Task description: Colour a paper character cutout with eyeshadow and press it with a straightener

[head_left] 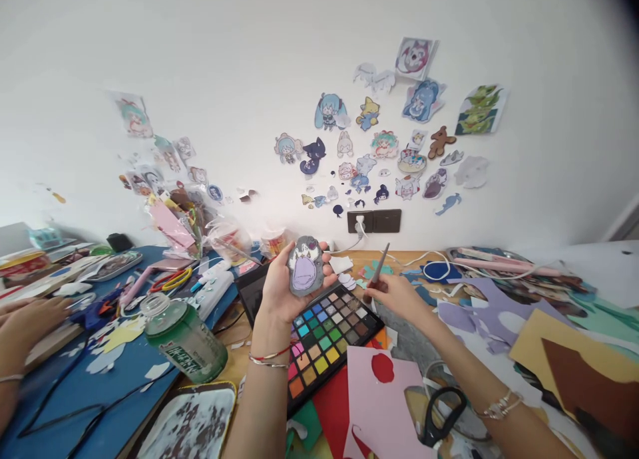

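My left hand (273,283) is raised over the palette, fingers curled around a grey-edged cutout figure (305,266) with a white top and a lilac body. The cutout faces me and lies against the palm. My right hand (392,296) pinches a slim grey brush-like stick (381,265) whose tapered end points up; its lower end is hidden by the fingers. That hand hovers at the right edge of a black colour palette (324,339) with several rows of coloured pans, some brown, green, blue and orange.
A pink sheet (374,406) and black-handled scissors (442,416) lie in front. To the left stand a green jar (184,339) and a stained tray (192,422). Coloured foam scraps (479,312) cover the right side. Another person's hand (30,329) is at far left.
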Tool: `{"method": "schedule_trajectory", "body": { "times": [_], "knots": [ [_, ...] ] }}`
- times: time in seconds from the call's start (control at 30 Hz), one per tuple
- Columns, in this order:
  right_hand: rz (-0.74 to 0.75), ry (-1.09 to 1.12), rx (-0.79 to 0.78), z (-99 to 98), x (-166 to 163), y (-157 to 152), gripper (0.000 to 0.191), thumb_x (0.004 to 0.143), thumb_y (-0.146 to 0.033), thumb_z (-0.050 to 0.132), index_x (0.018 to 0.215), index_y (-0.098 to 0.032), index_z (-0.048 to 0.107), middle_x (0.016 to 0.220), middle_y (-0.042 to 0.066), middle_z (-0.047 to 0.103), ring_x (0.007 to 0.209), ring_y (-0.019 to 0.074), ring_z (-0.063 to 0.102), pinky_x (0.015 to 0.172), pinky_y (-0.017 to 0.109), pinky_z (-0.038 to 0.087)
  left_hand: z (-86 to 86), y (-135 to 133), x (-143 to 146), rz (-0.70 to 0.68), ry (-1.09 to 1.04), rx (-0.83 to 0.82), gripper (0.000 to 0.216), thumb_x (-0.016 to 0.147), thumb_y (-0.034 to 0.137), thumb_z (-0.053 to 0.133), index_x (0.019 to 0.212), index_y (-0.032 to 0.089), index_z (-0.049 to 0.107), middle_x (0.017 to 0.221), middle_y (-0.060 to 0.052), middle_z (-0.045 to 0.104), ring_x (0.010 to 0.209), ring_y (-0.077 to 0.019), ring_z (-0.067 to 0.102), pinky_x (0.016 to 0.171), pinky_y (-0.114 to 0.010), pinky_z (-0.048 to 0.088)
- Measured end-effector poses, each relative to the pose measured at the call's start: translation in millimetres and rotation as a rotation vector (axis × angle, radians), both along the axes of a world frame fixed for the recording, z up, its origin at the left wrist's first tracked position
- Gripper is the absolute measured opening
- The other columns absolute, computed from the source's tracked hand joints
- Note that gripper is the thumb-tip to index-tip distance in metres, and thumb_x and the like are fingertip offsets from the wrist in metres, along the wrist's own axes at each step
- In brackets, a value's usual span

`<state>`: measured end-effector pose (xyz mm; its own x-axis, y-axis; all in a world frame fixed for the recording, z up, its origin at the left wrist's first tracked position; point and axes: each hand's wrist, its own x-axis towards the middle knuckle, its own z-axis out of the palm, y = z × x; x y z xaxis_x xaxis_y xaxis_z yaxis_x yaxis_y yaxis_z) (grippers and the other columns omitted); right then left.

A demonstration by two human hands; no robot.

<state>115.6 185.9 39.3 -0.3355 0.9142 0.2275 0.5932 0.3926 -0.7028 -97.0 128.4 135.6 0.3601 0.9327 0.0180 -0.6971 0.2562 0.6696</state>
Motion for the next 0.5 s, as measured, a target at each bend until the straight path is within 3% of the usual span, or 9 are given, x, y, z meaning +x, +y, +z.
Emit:
{"method": "schedule_trajectory", "body": {
  "times": [0.2,0.5],
  "knots": [
    [0.042,-0.067,0.007,0.5,-2.8,-4.0,0.017,0.086,-0.026,0.053,0.082,-0.013,0.063,0.078,0.005,0.070,0.073,0.0165,0.064,0.069,0.032,0.047,-0.5,0.9,0.4,-0.009,0.001,0.009,0.041,0.090,0.032,0.027,0.095,0.006,0.058,0.076,-0.009,0.055,0.061,-0.0153,0.057,0.060,-0.031,0.055],
    [0.156,-0.192,0.050,-20.6,-16.5,-2.9,0.018,0.090,-0.029,0.051,0.087,-0.013,0.060,0.079,0.000,0.063,0.071,0.0133,0.061,0.070,0.033,0.049,-1.9,1.7,-1.2,-0.010,0.001,0.032,0.044,0.091,0.034,0.025,0.096,0.006,0.058,0.076,-0.009,0.055,0.062,-0.0158,0.056,0.062,-0.032,0.055]
  ]
}}
